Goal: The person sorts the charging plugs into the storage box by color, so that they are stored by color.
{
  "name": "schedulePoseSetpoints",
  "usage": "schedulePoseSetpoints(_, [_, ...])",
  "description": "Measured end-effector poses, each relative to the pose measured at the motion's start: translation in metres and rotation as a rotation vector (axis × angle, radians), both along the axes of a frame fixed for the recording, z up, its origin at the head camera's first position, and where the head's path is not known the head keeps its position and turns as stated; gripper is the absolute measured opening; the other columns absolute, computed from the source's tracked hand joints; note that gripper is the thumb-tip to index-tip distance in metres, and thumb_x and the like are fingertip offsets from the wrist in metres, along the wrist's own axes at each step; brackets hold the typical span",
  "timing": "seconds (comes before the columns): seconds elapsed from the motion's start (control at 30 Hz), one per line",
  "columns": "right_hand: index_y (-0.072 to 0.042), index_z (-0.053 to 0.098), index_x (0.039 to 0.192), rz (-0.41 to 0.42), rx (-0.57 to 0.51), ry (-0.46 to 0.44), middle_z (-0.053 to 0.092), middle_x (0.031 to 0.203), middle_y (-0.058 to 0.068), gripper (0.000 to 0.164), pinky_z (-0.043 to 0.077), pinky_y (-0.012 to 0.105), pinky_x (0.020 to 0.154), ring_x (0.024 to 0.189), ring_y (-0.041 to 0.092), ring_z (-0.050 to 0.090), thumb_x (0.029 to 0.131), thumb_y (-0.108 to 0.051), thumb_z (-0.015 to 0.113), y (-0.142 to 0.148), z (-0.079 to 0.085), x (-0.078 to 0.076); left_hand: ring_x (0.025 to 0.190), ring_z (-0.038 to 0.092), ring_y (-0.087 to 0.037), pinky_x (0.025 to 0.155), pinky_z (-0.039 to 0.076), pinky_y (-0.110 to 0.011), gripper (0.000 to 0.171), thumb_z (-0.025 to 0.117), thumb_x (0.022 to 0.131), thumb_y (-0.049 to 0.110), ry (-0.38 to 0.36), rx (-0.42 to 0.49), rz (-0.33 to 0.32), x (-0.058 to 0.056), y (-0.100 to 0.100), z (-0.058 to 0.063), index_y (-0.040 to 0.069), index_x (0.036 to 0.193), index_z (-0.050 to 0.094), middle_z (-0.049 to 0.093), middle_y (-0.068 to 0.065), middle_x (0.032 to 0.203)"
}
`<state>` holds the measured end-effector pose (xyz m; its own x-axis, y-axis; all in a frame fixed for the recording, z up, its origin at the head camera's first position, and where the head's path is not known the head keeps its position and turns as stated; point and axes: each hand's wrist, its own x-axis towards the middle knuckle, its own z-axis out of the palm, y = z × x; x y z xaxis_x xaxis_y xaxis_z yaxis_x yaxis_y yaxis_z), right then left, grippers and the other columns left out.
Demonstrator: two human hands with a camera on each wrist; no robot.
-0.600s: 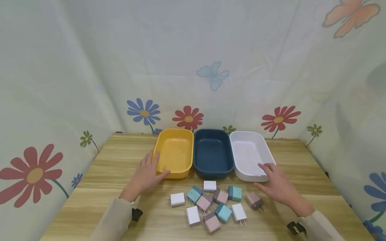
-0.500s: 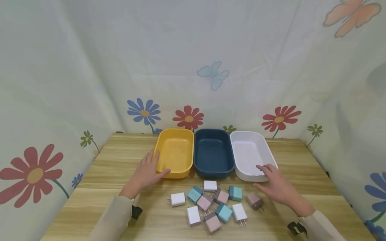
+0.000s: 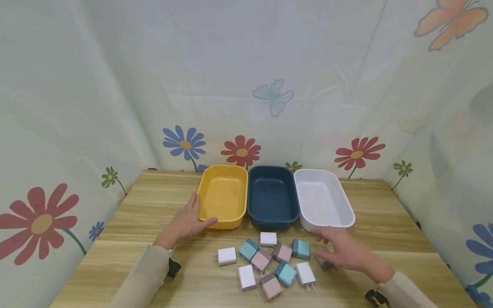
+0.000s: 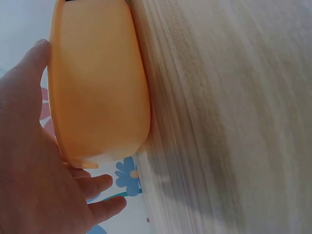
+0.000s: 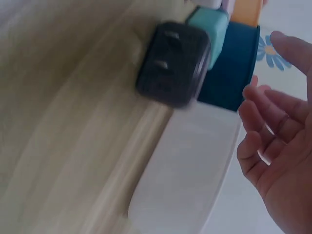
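Observation:
My left hand (image 3: pixel 185 221) is at the left front corner of the yellow tray (image 3: pixel 227 224), its thumb at the front rim and its fingers along the left side. In the left wrist view the thumb meets the rim of that tray (image 4: pixel 100 83), with other fingertips showing past its end. My right hand (image 3: pixel 344 248), fingers loosely bent and holding nothing, hovers over a pink-and-grey plug charger (image 3: pixel 326 264), partly hiding it. From the right wrist, the dark pronged face of that charger (image 5: pixel 173 68) shows apart from the fingers.
A navy tray (image 3: pixel 272 224) and a white tray (image 3: pixel 349 219) stand right of the yellow one. In front lie several chargers: white (image 3: pixel 226 256), teal (image 3: pixel 286 273) and pink (image 3: pixel 271 286). A flowered curtain (image 3: pixel 215 94) hangs behind the wooden table (image 3: pixel 127 222).
My right hand has moved left and toward me, from the white tray's front corner to over the pink-and-grey charger. The left hand stays at the yellow tray, its fingers slightly closer together.

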<state>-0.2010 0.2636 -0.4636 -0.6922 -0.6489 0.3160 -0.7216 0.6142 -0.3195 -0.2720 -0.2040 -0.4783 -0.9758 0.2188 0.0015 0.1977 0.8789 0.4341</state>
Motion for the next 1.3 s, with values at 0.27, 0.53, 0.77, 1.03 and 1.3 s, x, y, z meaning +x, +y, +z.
schedulePoseSetpoints(0.27, [-0.008, 0.068, 0.105, 0.125, 0.033, -0.013, 0.061, 0.093, -0.007, 0.04, 0.049, 0.026, 0.071, 0.083, 0.006, 0.055, 0.079, -0.036, 0.076, -0.015, -0.01, 0.005, 0.139, 0.014, -0.041, 0.108, 0.022, -0.054, 0.118, 0.051, 0.078, 0.074, -0.04, 0.022, 0.012, 0.0, -0.001, -0.002, -0.003, 0.149, -0.002, -0.004, -0.022, 0.156])
schedulePoseSetpoints(0.53, [-0.01, 0.069, 0.108, 0.182, 0.103, -0.051, 0.06, 0.099, -0.006, 0.051, 0.049, 0.027, 0.076, 0.089, 0.007, 0.054, 0.075, -0.049, 0.074, -0.021, -0.013, 0.01, 0.139, 0.015, -0.04, 0.108, 0.024, -0.053, 0.12, 0.051, 0.076, 0.077, -0.07, 0.037, 0.027, -0.001, -0.001, -0.003, 0.0, 0.15, -0.005, -0.006, -0.02, 0.156])
schedulePoseSetpoints(0.77, [-0.016, 0.071, 0.101, 0.208, 0.158, 0.007, 0.058, 0.095, -0.011, 0.047, 0.048, 0.024, 0.075, 0.088, 0.004, 0.051, 0.073, -0.054, 0.074, -0.023, -0.018, 0.011, 0.139, 0.016, -0.042, 0.108, 0.023, -0.053, 0.122, 0.05, 0.076, 0.077, -0.075, 0.035, 0.027, -0.001, -0.001, -0.003, -0.003, 0.149, -0.006, -0.007, -0.022, 0.155])
schedulePoseSetpoints(1.03, [-0.016, 0.071, 0.101, 0.21, 0.209, -0.062, 0.056, 0.097, -0.012, 0.046, 0.047, 0.022, 0.073, 0.086, 0.003, 0.051, 0.07, -0.051, 0.078, -0.024, -0.019, 0.012, 0.139, 0.015, -0.041, 0.108, 0.022, -0.054, 0.119, 0.053, 0.079, 0.072, -0.09, 0.046, 0.029, 0.002, 0.0, 0.001, -0.003, 0.148, -0.008, -0.007, -0.022, 0.155])
schedulePoseSetpoints(1.3, [-0.017, 0.069, 0.101, 0.23, 0.201, -0.075, 0.054, 0.098, -0.012, 0.042, 0.047, 0.021, 0.073, 0.086, 0.002, 0.049, 0.074, -0.048, 0.076, -0.023, -0.018, 0.012, 0.14, 0.013, -0.04, 0.109, 0.022, -0.053, 0.116, 0.053, 0.081, 0.07, -0.093, 0.041, 0.024, 0.002, 0.001, 0.001, -0.004, 0.148, -0.008, -0.008, -0.023, 0.155])
